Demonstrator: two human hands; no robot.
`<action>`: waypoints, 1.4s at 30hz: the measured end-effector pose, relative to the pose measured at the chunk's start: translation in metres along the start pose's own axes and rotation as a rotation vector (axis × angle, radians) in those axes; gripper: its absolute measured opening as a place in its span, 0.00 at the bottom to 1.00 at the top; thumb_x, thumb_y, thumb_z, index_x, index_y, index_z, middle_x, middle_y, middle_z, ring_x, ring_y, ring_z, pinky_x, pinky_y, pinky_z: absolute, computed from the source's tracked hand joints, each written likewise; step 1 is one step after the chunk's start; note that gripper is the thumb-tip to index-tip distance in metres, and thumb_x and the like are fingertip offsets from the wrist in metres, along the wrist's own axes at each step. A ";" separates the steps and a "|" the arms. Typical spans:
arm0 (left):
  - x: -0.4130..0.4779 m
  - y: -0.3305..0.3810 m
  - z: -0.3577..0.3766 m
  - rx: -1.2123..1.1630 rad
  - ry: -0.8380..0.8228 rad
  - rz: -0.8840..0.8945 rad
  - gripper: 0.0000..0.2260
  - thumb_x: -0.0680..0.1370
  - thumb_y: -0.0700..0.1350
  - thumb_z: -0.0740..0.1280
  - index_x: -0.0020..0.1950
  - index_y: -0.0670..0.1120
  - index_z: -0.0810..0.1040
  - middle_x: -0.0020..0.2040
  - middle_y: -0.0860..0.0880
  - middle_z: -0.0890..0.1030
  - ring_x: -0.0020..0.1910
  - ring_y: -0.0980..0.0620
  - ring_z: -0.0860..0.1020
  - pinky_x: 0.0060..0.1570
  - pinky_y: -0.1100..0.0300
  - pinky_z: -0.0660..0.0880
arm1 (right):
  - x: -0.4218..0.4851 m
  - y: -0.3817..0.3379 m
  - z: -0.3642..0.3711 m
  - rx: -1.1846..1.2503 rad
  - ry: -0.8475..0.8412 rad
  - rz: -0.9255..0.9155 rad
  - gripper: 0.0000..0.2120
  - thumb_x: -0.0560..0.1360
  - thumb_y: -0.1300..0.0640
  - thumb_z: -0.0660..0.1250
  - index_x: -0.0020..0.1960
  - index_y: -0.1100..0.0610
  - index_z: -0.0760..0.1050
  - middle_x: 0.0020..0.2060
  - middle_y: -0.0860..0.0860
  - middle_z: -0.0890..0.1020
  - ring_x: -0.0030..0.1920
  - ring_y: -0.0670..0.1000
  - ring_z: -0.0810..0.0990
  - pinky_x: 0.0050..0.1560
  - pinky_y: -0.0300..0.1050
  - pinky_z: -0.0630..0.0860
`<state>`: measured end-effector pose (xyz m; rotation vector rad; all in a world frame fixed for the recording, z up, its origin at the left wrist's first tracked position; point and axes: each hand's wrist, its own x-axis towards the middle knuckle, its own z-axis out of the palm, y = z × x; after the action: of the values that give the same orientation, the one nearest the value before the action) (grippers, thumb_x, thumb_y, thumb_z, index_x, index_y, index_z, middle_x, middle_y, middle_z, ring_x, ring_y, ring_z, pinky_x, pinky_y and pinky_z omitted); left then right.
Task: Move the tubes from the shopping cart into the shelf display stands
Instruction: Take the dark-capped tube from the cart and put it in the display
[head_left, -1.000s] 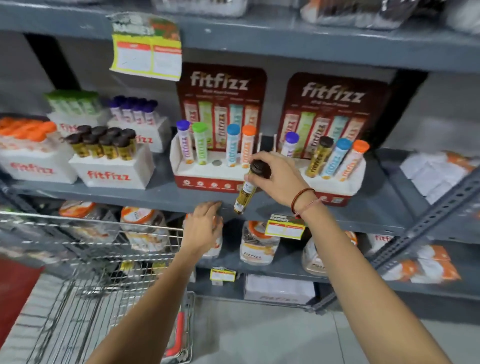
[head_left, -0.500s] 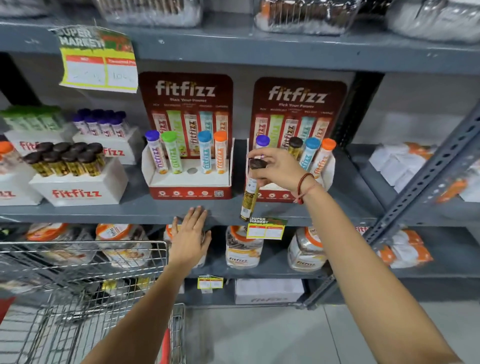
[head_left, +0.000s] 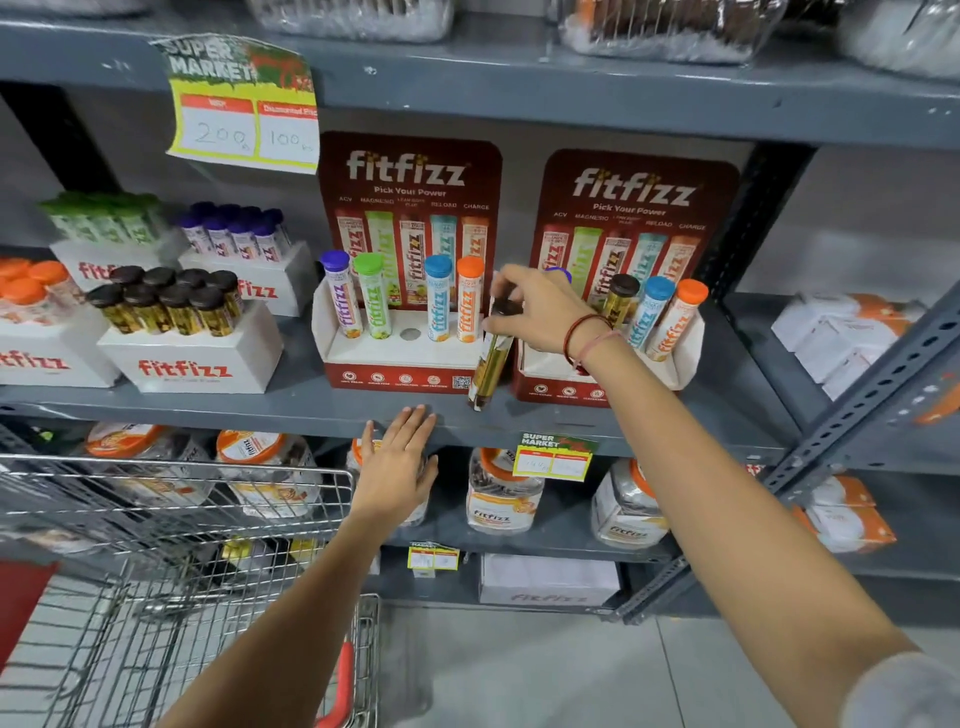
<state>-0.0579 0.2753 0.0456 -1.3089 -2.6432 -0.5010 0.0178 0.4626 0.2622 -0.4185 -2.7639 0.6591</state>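
My right hand (head_left: 540, 312) grips the dark cap of a gold and brown tube (head_left: 490, 366), which hangs upright in front of the gap between two red fitfizz display stands. The left stand (head_left: 395, 371) holds purple, green, blue and orange tubes, with one empty hole (head_left: 410, 333) in the middle. The right stand (head_left: 550, 387) holds a brown, a blue and an orange tube; a purple cap shows behind my hand. My left hand (head_left: 397, 467) lies flat, fingers apart, against the front edge of the shelf (head_left: 208, 410). The wire shopping cart (head_left: 171, 519) is at lower left.
White fitfizz boxes with brown (head_left: 171, 306), purple, green and orange tubes stand left on the same shelf. Jars (head_left: 501, 499) sit on the shelf below. A slanted grey metal strut (head_left: 852, 415) crosses at right. A yellow price sign (head_left: 244, 104) hangs from the upper shelf.
My right hand has carried the tube up and slightly left, from shelf-edge height to between the stands. My left hand uncurled and now lies flat on the shelf edge. The view shifted rightwards and down.
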 end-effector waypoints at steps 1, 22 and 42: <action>0.000 -0.001 -0.001 -0.006 0.007 0.005 0.23 0.77 0.48 0.62 0.71 0.47 0.63 0.72 0.47 0.67 0.72 0.49 0.62 0.69 0.37 0.52 | 0.004 -0.004 0.001 0.019 -0.014 -0.013 0.13 0.71 0.57 0.71 0.53 0.59 0.76 0.41 0.53 0.78 0.40 0.51 0.75 0.37 0.38 0.70; -0.003 -0.038 -0.015 -0.025 0.030 0.017 0.22 0.79 0.49 0.61 0.71 0.44 0.63 0.73 0.45 0.65 0.73 0.47 0.60 0.72 0.46 0.50 | 0.102 -0.049 0.038 -0.046 -0.110 -0.008 0.16 0.71 0.56 0.67 0.58 0.58 0.74 0.58 0.59 0.77 0.58 0.57 0.76 0.58 0.52 0.76; -0.002 -0.038 -0.015 -0.008 -0.013 0.002 0.23 0.80 0.50 0.57 0.73 0.46 0.58 0.75 0.47 0.61 0.74 0.50 0.56 0.72 0.48 0.45 | 0.130 -0.050 0.055 -0.248 0.174 0.060 0.27 0.68 0.33 0.64 0.30 0.55 0.62 0.36 0.53 0.73 0.39 0.53 0.72 0.36 0.45 0.67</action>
<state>-0.0871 0.2467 0.0501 -1.3206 -2.6526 -0.5047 -0.1304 0.4425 0.2635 -0.5831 -2.6808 0.2769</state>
